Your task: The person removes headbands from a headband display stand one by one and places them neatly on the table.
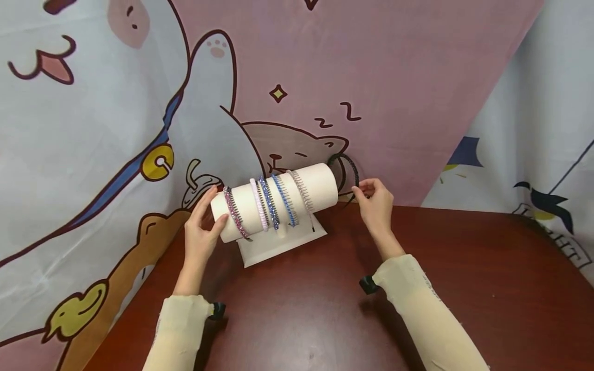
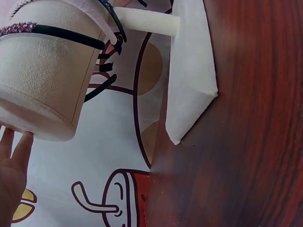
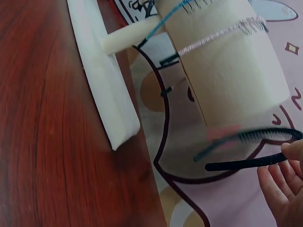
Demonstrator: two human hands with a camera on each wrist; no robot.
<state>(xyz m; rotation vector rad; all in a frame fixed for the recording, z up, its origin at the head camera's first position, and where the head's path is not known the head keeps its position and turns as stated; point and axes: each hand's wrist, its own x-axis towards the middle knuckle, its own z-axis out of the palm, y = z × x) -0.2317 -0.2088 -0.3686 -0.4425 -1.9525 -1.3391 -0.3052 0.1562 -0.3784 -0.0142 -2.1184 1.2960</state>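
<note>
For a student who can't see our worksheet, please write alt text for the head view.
A person's right hand holds a black headband beside one end of a white cylindrical stand bearing five headbands. The left hand touches the other end.

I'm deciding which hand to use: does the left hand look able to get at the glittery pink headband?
Probably yes: the left hand touches the end of the roll, beside the glittery pink headband, with nothing seen between them.
</note>
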